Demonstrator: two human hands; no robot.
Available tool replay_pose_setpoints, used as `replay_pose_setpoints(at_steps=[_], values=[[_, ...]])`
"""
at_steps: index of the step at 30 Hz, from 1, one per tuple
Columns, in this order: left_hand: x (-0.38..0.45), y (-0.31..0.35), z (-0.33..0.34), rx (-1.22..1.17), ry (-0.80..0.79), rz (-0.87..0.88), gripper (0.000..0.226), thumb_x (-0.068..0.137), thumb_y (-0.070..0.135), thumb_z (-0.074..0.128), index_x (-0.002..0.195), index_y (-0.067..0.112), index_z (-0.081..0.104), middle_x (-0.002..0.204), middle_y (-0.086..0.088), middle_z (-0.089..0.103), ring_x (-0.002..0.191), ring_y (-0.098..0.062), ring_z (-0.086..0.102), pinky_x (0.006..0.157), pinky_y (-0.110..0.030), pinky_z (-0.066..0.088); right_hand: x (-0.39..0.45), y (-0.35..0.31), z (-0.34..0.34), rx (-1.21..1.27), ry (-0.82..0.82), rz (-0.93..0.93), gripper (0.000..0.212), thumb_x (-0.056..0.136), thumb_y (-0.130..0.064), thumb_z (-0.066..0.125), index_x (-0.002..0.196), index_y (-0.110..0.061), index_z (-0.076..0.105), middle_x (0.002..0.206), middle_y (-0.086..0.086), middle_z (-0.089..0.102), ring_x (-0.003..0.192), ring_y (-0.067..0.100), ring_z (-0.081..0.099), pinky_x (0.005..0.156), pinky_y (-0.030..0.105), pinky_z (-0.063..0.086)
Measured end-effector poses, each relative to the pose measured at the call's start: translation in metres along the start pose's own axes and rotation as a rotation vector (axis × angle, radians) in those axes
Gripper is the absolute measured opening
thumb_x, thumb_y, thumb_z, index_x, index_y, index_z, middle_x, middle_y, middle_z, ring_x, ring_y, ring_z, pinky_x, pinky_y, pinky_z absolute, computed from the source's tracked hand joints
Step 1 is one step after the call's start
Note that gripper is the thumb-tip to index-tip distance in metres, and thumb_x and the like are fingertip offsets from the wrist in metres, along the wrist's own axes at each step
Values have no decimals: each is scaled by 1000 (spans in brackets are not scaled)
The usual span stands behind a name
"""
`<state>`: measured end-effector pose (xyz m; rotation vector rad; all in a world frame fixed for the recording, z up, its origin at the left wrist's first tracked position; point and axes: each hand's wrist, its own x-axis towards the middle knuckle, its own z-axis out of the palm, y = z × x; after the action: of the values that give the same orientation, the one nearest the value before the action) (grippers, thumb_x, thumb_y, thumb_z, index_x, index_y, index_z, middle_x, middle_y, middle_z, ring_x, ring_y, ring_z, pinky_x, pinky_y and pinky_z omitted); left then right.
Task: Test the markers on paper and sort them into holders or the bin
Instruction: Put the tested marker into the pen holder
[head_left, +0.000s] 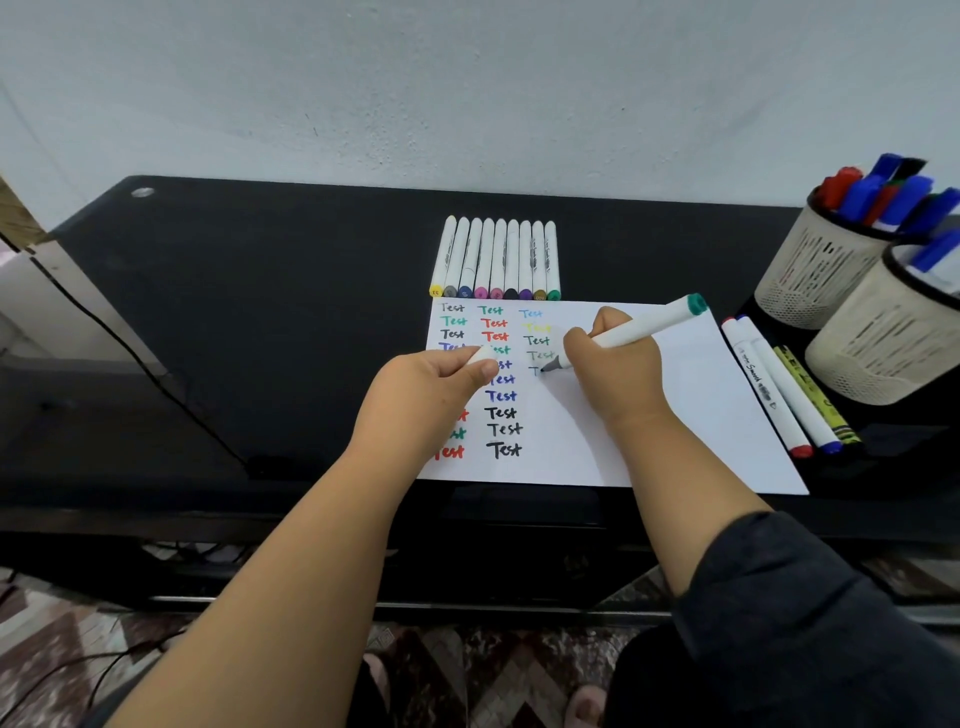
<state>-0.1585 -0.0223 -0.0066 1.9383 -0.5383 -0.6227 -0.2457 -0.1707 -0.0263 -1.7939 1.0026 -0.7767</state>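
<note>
The desk (260, 291) has a matt black surface. The paper (675, 415) is smooth, white and matt. The row of markers (496, 254) has smooth white plastic barrels with a slight sheen. Both holders (810, 275) are beige perforated mesh with black rims. The wall (467, 93) is pale and faintly rough.

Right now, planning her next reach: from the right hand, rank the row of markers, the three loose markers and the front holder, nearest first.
1. Three loose markers, right of the right hand.
2. Row of markers, beyond the paper.
3. Front holder, far right.
</note>
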Motion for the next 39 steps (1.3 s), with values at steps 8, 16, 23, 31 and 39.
replay_pose_setpoints(at_steps=[8, 16, 23, 31, 39], values=[[0, 0, 0, -6, -4, 1, 29, 88, 39, 62, 115, 31, 66, 82, 23, 58, 75, -2, 62, 62, -22, 52, -2, -1, -2, 37, 36, 10, 38, 82, -4, 48, 62, -19, 20, 58, -3, 21, 42, 7, 21, 38, 17, 16], [0, -1, 0, -13, -6, 10, 30, 88, 39, 62, 116, 31, 66, 81, 25, 57, 73, 2, 59, 55, -17, 46, -2, 0, -2, 53, 52, 10, 38, 82, -3, 48, 61, -19, 20, 58, -2, 21, 51, 10, 19, 38, 16, 17], [0, -2, 0, -30, -5, 12, 30, 87, 39, 63, 116, 31, 66, 98, 16, 66, 83, -2, 62, 71, -24, 53, 0, 1, -1, 78, 83, 25, 37, 83, -2, 47, 63, -19, 21, 59, -2, 24, 52, 10, 20, 38, 15, 17], [-1, -2, -1, -11, -24, 15, 32, 87, 39, 63, 118, 32, 64, 85, 24, 59, 76, 0, 61, 62, -19, 50, -1, -1, -4, 94, 63, 37, 38, 82, -2, 48, 61, -18, 21, 57, -3, 24, 48, 8, 22, 39, 13, 19], [-3, 1, -3, -9, -85, 0, 33, 84, 38, 67, 116, 34, 64, 95, 18, 58, 80, 1, 59, 64, -17, 47, -3, -11, -14, 471, 11, 139, 39, 85, -2, 51, 59, -18, 27, 42, -8, 38, 43, 10, 27, 43, 21, 22]])
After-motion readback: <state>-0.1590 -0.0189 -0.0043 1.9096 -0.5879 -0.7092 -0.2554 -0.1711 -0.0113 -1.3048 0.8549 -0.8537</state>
